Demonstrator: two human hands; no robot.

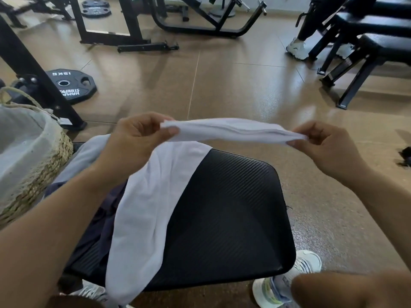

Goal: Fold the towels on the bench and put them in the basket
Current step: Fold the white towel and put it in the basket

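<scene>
Stretching a folded white towel [233, 130] above the black counter [233, 210], the left hand [135, 138] and right hand [329, 143] pinch its ends, fingers clamped on the cloth. Another white towel [144, 210] drapes over the counter's left side, beside the woven basket [37, 174].

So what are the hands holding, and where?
A folded white towel: left hand pinches its left end, right hand its right end.
</scene>
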